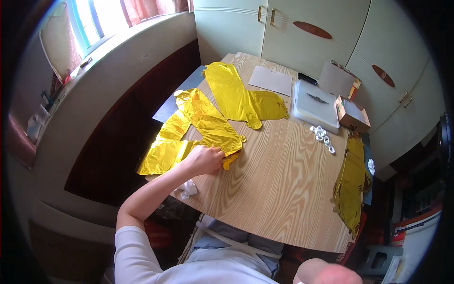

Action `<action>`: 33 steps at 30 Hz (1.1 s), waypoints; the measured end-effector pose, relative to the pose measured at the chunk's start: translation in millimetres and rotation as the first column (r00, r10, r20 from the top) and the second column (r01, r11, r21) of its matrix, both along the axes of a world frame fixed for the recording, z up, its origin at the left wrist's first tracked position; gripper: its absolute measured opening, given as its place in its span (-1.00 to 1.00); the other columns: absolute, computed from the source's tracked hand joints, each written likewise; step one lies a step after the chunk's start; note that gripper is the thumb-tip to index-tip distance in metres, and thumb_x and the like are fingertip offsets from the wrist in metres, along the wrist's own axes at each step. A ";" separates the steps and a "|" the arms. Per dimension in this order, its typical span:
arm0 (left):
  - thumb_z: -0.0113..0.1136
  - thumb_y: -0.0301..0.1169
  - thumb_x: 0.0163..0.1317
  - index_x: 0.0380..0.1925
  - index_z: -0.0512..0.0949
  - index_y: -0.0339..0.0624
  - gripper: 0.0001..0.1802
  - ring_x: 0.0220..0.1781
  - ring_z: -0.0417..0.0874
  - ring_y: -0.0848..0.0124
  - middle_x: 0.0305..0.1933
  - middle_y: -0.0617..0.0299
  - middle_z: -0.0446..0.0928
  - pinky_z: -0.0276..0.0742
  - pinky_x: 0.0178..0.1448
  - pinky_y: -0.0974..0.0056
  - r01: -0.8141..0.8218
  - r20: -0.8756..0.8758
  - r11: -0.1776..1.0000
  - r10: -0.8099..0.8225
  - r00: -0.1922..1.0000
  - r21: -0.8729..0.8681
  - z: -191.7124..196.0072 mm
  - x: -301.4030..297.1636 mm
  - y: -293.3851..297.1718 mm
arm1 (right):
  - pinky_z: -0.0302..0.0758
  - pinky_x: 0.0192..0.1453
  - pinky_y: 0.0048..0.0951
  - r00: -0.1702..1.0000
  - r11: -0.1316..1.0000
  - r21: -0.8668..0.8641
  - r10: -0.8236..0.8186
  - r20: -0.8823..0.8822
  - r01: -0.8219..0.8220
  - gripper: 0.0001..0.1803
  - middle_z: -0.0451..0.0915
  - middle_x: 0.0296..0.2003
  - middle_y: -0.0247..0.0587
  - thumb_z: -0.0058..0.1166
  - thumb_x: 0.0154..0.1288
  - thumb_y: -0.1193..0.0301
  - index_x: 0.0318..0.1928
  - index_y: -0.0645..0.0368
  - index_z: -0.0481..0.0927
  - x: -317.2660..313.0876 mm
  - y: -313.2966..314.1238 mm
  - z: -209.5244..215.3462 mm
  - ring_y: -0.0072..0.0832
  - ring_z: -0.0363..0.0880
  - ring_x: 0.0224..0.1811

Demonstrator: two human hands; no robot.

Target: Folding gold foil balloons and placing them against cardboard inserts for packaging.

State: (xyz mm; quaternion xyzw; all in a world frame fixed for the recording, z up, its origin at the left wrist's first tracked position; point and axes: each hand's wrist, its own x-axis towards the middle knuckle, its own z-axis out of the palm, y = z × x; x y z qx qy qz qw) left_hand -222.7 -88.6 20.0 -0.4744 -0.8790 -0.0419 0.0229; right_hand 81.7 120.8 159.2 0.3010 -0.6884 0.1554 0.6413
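Gold foil balloon [198, 128] | long axis runs away from me | my left hand [204, 160] pinches its near end | right hand unseen

three gold foil balloons [203, 128], one cardboard box [352, 113], one white tray [314, 106]

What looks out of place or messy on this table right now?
Two things stand out. One gold foil balloon droops over the table's right edge, and another foil balloon, under the left hand, overhangs the left edge. A crumpled white scrap sits at the near-left edge.
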 end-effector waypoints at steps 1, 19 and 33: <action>0.20 -0.25 0.15 -0.34 0.58 -0.21 -0.76 -0.39 0.67 0.13 -0.46 0.10 0.58 0.58 -0.33 0.14 -0.032 0.073 0.999 0.030 0.997 0.016 5.3 0.0 2.9 | 0.31 -0.27 -0.41 0.997 1.000 -0.007 -0.011 0.073 0.011 -0.87 0.44 -0.51 -0.36 0.09 0.21 0.50 -0.21 0.07 0.54 -9.7 1.5 -4.8 -0.45 0.42 -0.50; 0.43 0.08 -0.04 -0.25 0.71 -0.08 -0.49 -0.24 0.72 0.26 -0.31 0.08 0.70 0.57 -0.12 0.20 -0.584 0.582 0.790 0.390 0.713 0.186 10.8 -23.8 -11.4 | 0.18 0.47 -0.16 0.412 0.990 0.137 -0.141 0.900 0.039 -0.17 0.34 0.29 -0.16 0.16 0.22 0.28 0.45 0.03 0.09 -257.4 -14.7 -165.3 -0.20 0.30 0.36; 0.25 -0.30 0.26 -0.42 0.60 -0.28 -0.77 -0.54 0.58 0.49 -0.55 0.27 0.56 0.48 -0.49 0.31 -0.785 0.796 0.449 0.226 0.561 0.426 33.3 -136.6 -108.4 | -0.04 0.57 -0.09 0.350 0.946 0.324 -0.302 0.886 -0.004 -0.20 0.38 0.33 -0.18 0.10 0.11 -0.22 0.24 0.03 0.49 -253.2 -18.0 -165.7 -0.22 0.20 0.45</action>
